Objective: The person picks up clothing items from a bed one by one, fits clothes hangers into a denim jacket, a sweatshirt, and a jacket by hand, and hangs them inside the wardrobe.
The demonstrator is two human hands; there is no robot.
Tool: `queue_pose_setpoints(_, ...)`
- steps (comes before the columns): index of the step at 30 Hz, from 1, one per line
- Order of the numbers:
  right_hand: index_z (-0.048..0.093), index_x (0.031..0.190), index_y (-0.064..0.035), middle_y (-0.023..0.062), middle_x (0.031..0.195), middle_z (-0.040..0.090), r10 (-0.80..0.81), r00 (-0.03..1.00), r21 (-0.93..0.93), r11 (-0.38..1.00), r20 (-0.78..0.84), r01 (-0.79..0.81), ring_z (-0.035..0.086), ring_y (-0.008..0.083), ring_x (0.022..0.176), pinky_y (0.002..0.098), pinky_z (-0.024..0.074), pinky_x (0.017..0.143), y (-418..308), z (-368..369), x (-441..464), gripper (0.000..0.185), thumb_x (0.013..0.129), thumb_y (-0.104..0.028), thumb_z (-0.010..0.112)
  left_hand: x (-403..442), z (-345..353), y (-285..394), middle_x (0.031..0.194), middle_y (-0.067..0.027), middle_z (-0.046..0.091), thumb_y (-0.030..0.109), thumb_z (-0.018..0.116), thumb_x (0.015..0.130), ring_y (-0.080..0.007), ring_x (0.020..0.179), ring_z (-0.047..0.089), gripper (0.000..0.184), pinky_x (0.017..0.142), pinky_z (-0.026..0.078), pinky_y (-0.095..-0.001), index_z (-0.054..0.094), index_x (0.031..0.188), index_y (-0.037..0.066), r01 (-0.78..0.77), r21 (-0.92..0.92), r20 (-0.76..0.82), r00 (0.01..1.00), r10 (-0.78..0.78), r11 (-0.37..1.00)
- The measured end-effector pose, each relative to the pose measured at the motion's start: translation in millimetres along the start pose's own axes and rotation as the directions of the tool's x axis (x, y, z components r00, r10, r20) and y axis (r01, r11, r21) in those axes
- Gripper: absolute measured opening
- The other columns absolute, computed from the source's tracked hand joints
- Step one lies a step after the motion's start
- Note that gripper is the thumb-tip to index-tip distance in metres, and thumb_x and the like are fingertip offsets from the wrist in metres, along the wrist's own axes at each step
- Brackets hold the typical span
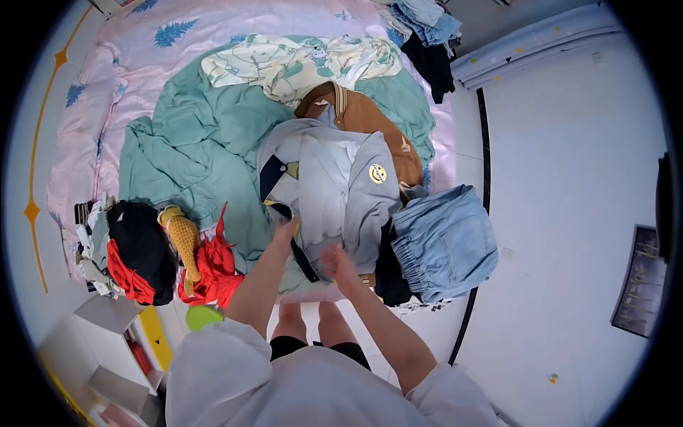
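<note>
A light grey sweatshirt (320, 171) with a yellow smiley patch lies spread in front of me on the bed, over part of a brown jacket (388, 132). Dark navy bands with yellow trim show along its left side. My left hand (286, 231) is closed on the sweatshirt's left edge, by one of those bands. Near the lower hem, my right hand (340, 265) rests at the cloth with its fingers stretched out. Folded light blue jeans (448, 245) and a black garment (390, 274) lie just right of the sweatshirt.
Beneath the clothes are a green blanket (192, 156), a cream printed cloth (306, 60) and a pink sheet (85, 142). Piled clothes (146, 249) sit at the bed's left corner, others (427, 35) at the far right. A white cabinet (107, 320) stands lower left.
</note>
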State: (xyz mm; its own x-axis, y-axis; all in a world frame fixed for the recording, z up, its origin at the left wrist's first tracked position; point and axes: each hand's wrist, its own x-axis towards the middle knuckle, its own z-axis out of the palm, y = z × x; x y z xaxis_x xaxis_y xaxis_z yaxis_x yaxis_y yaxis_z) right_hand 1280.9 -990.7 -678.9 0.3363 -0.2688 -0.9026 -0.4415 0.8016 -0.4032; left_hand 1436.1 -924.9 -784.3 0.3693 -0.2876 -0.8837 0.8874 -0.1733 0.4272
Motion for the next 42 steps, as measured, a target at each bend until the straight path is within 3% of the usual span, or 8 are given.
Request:
queue_pose_setpoints(6,0.037,0.134,-0.0101,0.0066,0.118,0.056,-0.019,1.0,0.014,1.0,0.014,0.019,0.05,0.0178,0.112,0.0352,0.035,0.091,9,-19,14,0.054,0.095,-0.048,0.04,-7,-2,-4,0.117,-0.0129,0.057,0.024,0.06,0.085,-0.0254,0.109,0.054,0.05,0.093,0.043,-0.0349,0.046,0.126,-0.002,-0.046,0.1,-0.01,0.999,0.048,0.994)
queue_pose_setpoints(9,0.039,0.132,-0.0093,0.0065,0.12,0.053,-0.075,0.995,0.001,0.997,0.069,0.075,0.048,0.0187,0.115,0.0363,0.0351,0.092,4,-24,32,0.054,0.093,-0.047,0.046,-59,-15,33,0.116,-0.0115,0.058,0.027,0.053,0.085,-0.0257,0.107,0.056,0.045,0.093,0.043,-0.0366,0.051,0.121,0.0,-0.051,-0.412,-0.045,0.998,0.035,0.91)
queue_pose_setpoints(15,0.035,0.135,-0.0078,0.0089,0.134,0.043,-0.18,0.984,0.081,0.98,-0.006,0.18,0.032,0.0228,0.13,0.0409,0.0301,0.102,-61,30,-3,0.063,0.09,-0.049,0.051,-188,-65,102,0.115,-0.0149,0.059,0.03,0.044,0.082,-0.0303,0.107,0.056,0.048,0.096,0.041,-0.0444,0.052,0.12,0.001,0.005,-0.564,0.467,0.826,0.314,0.826)
queue_pose_setpoints(21,0.024,0.14,-0.0107,0.0122,0.126,0.047,-0.018,0.834,0.355,0.91,0.551,-0.215,0.05,0.0263,0.115,0.0406,0.0467,0.088,-72,49,-22,0.066,0.089,-0.033,0.058,-251,-105,71,0.105,-0.0127,0.062,0.029,0.067,0.074,-0.0222,0.091,0.062,0.062,0.079,0.05,-0.0337,0.048,0.122,-0.005,0.051,-0.334,0.726,0.65,0.223,0.941)
queue_pose_setpoints(26,0.048,0.126,-0.0058,0.0107,0.113,0.058,-0.242,0.86,0.014,0.964,0.449,0.264,0.056,0.0212,0.103,0.0345,0.0472,0.086,-47,73,-92,0.044,0.084,-0.012,0.057,-287,-55,74,0.112,-0.011,0.061,0.032,0.051,0.091,-0.0242,0.097,0.061,0.038,0.086,0.047,-0.0354,0.055,0.117,0.004,-0.029,-0.475,0.455,0.848,0.274,0.88)
queue_pose_setpoints(30,0.048,0.127,-0.0039,0.0145,0.116,0.058,-0.435,0.68,-0.319,0.648,0.591,0.692,0.056,0.0265,0.106,0.0342,0.0421,0.091,-43,66,-144,0.052,0.076,-0.009,0.055,-278,-66,56,0.102,-0.0043,0.06,0.023,0.048,0.093,-0.014,0.092,0.056,0.026,0.083,0.044,-0.0259,0.057,0.112,0.007,-0.711,0.221,0.034,0.69,0.723,0.668)
queue_pose_setpoints(36,0.05,0.123,-0.0054,0.0229,0.105,0.061,-0.333,0.6,-0.562,0.212,0.727,0.799,0.057,0.0385,0.102,0.039,0.0459,0.085,-35,38,-204,0.048,0.075,-0.004,0.052,-338,-64,48,0.097,-0.0074,0.066,0.039,0.035,0.097,-0.0156,0.091,0.06,0.049,0.078,0.044,-0.0253,0.058,0.113,-0.001,-0.407,0.247,0.356,0.882,0.308,0.879)
queue_pose_setpoints(42,0.053,0.091,-0.0024,0.018,0.087,0.061,-0.21,0.469,-0.506,-0.184,0.858,0.843,0.06,0.037,0.085,0.0475,0.0466,0.072,14,14,-217,0.023,0.069,-0.004,0.058,-361,-48,0,0.112,-0.0062,0.053,0.056,0.056,0.081,-0.0128,0.078,0.055,0.074,0.067,0.047,-0.0251,0.043,0.132,0.004,-0.17,0.626,0.164,0.983,0.085,0.761)
